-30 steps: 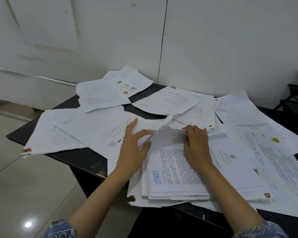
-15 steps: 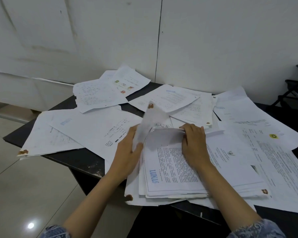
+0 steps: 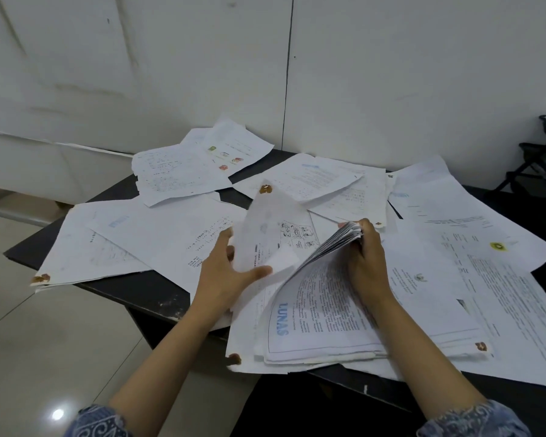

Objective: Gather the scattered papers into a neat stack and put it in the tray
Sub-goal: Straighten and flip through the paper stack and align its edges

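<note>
Both hands on paper near the front edge of the black table (image 3: 145,291); left hand (image 3: 224,275) pinches a single loose sheet (image 3: 271,228) between thumb and fingers, sheet stands raised and curled, brown stain at its top corner; right hand (image 3: 366,263) grips the far edge of a thick stack (image 3: 316,313), fingers curled over the bent-up edges so the top pages fan upward; top page shows blue word LUNAS and dense printed text; stack's near end lies flat and overhangs the table front, brown stained corners at lower left and right; raised sheet sits just beside the lifted stack edge, touching it low down; other papers spread loose across the table: two overlapping sheets (image 3: 120,244) at left, a pair (image 3: 189,165) at the far side by the wall (image 3: 391,74), a group (image 3: 325,184) at far centre, large printed sheets (image 3: 473,247) at right under and beside the stack; patterned blue sleeves (image 3: 98,421) at bottom of frame; tray not identifiable in view; tiled floor (image 3: 44,351) at left.
</note>
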The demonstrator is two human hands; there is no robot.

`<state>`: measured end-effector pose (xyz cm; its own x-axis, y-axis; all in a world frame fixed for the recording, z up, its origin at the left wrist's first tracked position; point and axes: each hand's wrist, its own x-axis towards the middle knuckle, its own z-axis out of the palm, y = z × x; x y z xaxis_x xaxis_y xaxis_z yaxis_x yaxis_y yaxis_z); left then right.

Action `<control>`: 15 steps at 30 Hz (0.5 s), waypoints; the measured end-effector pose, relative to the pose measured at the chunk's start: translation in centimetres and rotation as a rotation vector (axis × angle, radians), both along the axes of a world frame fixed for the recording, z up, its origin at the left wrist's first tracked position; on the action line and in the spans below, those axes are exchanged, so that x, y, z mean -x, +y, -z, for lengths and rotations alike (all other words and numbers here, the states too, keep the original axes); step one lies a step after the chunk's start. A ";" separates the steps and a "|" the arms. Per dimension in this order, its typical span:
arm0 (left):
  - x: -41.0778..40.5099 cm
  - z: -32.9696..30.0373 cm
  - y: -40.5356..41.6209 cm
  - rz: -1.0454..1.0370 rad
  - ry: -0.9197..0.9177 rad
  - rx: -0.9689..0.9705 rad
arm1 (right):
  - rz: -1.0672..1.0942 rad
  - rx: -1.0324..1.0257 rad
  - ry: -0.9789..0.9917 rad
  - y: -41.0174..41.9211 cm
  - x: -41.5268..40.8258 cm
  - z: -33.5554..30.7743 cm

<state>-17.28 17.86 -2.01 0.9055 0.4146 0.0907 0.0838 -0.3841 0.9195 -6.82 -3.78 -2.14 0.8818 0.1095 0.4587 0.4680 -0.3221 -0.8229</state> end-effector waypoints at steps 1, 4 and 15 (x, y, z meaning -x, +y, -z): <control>-0.1 0.1 -0.1 0.005 -0.020 -0.024 | 0.001 0.002 -0.002 0.0 0.0 0.0; -0.1 0.4 -0.6 0.033 -0.097 -0.145 | 0.006 0.016 -0.012 -0.1 -0.1 0.1; -0.7 1.4 -0.4 -0.025 -0.029 -0.151 | 0.010 0.038 -0.035 -0.1 -0.1 0.0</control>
